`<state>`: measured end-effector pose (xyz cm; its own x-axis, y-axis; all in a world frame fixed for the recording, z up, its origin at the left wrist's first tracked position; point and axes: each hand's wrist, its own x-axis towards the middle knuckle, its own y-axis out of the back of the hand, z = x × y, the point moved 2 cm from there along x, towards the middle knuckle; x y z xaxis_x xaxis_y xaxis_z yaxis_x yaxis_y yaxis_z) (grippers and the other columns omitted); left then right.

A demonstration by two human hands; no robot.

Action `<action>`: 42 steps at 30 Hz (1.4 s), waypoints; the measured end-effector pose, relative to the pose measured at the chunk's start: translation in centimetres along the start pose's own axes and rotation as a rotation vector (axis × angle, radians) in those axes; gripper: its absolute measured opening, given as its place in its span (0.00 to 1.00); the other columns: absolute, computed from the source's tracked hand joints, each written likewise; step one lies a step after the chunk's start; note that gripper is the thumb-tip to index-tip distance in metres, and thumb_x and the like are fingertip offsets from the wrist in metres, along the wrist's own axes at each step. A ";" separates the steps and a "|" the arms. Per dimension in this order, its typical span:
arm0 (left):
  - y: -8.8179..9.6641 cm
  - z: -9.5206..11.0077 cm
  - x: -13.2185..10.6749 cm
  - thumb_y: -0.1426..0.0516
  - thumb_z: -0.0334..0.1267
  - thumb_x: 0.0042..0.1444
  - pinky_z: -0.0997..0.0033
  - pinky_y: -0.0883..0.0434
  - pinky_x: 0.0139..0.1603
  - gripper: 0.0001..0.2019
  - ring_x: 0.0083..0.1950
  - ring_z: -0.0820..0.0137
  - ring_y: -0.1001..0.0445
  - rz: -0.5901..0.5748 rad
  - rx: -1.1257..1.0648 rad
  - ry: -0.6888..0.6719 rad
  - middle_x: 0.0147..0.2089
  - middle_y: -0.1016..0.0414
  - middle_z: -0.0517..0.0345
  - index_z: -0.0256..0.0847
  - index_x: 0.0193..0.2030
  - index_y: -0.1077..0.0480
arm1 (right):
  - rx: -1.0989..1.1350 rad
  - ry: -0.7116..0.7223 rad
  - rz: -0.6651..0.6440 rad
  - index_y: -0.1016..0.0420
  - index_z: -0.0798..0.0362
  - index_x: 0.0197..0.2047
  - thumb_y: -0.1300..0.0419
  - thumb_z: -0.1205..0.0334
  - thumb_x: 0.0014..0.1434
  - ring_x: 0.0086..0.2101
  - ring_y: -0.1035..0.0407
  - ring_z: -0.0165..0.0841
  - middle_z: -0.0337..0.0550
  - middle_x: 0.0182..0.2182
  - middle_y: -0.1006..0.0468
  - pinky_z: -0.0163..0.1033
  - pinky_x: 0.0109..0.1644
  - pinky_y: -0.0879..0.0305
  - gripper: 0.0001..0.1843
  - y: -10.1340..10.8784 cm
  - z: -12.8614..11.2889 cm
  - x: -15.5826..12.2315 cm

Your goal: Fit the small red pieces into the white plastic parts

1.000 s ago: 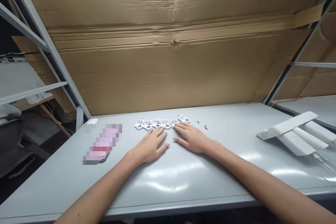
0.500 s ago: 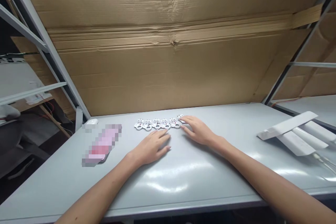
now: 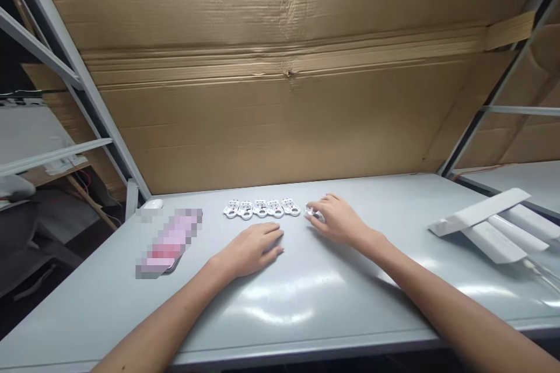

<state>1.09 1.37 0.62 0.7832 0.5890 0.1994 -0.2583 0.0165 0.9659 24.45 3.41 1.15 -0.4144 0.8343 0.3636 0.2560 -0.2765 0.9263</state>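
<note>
White plastic piece point(image 3: 314, 213) lies beneath the curled, loosely bunched fingers point(image 3: 320, 204) of the right hand point(image 3: 339, 221).

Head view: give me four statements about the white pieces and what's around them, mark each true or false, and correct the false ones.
1. The right hand holds a white piece at its fingertips. True.
2. The left hand grips a piece. False: it rests on the table, touching no piece.
3. Five more pieces lie in a row. True.
4. The pixelated pink item stands upright. False: it lies flat on the table, left of the left hand.
</note>
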 end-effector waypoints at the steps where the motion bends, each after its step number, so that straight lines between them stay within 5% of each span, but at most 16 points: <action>1: 0.0 0.0 0.0 0.52 0.44 0.69 0.61 0.31 0.55 0.15 0.54 0.59 0.27 0.001 0.003 -0.001 0.53 0.27 0.49 0.44 0.56 0.32 | 0.004 -0.016 0.025 0.23 0.52 0.45 0.48 0.58 0.65 0.43 0.28 0.46 0.52 0.39 0.19 0.51 0.51 0.36 0.14 0.0 0.2 0.1; 4: 0.0 0.0 0.0 0.52 0.44 0.69 0.62 0.32 0.55 0.15 0.54 0.60 0.27 0.016 0.019 -0.008 0.54 0.27 0.49 0.43 0.55 0.32 | 0.019 -0.035 0.038 0.26 0.55 0.51 0.44 0.58 0.63 0.49 0.31 0.47 0.55 0.48 0.22 0.51 0.55 0.38 0.16 -0.3 1.0 0.3; 9: 0.0 0.0 -0.1 0.52 0.43 0.68 0.61 0.32 0.55 0.14 0.54 0.59 0.27 0.006 0.031 -0.013 0.54 0.27 0.49 0.43 0.55 0.32 | 0.062 -0.043 -0.088 0.26 0.53 0.48 0.44 0.58 0.63 0.44 0.27 0.47 0.53 0.43 0.20 0.49 0.46 0.33 0.14 -0.4 1.4 0.0; 14: 0.0 -0.1 -0.1 0.52 0.44 0.68 0.61 0.31 0.52 0.14 0.51 0.59 0.27 0.021 0.047 0.015 0.52 0.27 0.49 0.43 0.54 0.32 | 0.087 -0.055 -0.051 0.27 0.51 0.52 0.43 0.54 0.62 0.45 0.26 0.48 0.53 0.47 0.21 0.47 0.45 0.31 0.17 0.6 0.2 -0.5; 24: 0.4 -0.8 -0.2 0.53 0.43 0.68 0.61 0.30 0.48 0.12 0.47 0.60 0.27 0.060 0.092 0.115 0.47 0.26 0.50 0.41 0.48 0.32 | 0.336 0.302 -0.043 0.31 0.51 0.58 0.45 0.52 0.65 0.49 0.29 0.43 0.53 0.50 0.23 0.49 0.52 0.32 0.21 -1.4 -4.4 -0.4; 28: 0.2 -0.8 -0.3 0.51 0.41 0.68 0.58 0.31 0.55 0.15 0.56 0.58 0.29 0.067 0.098 0.104 0.57 0.29 0.47 0.41 0.57 0.35 | 0.322 0.218 0.072 0.28 0.49 0.55 0.47 0.51 0.66 0.52 0.30 0.43 0.51 0.53 0.24 0.48 0.56 0.34 0.19 0.0 -1.8 0.0; 31: 0.1 -0.5 -0.3 0.51 0.42 0.67 0.56 0.34 0.61 0.19 0.63 0.56 0.34 0.064 0.101 0.090 0.64 0.34 0.46 0.41 0.62 0.38 | 0.258 -0.029 0.091 0.24 0.49 0.45 0.49 0.54 0.66 0.42 0.26 0.41 0.47 0.44 0.20 0.45 0.45 0.30 0.15 1.6 2.0 0.2; 35: 0.3 -0.2 -0.2 0.51 0.41 0.67 0.56 0.34 0.62 0.19 0.64 0.56 0.35 0.051 0.090 0.051 0.66 0.36 0.45 0.40 0.63 0.38 | 0.187 -0.316 -0.130 0.23 0.49 0.40 0.46 0.56 0.61 0.35 0.25 0.40 0.46 0.35 0.18 0.41 0.35 0.32 0.12 2.4 6.8 -0.5; 42: 0.3 -0.2 -0.2 0.50 0.41 0.67 0.54 0.35 0.64 0.20 0.66 0.56 0.37 0.031 0.100 0.056 0.67 0.37 0.45 0.40 0.63 0.38 | 0.264 -0.379 -0.324 0.22 0.49 0.32 0.41 0.59 0.52 0.35 0.25 0.40 0.45 0.38 0.19 0.40 0.33 0.33 0.07 1.7 9.2 -1.2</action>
<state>0.72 1.41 0.84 0.7419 0.6325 0.2226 -0.2219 -0.0817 0.9716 33.37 6.36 1.36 -0.1782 0.9831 -0.0419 0.3981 0.1110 0.9106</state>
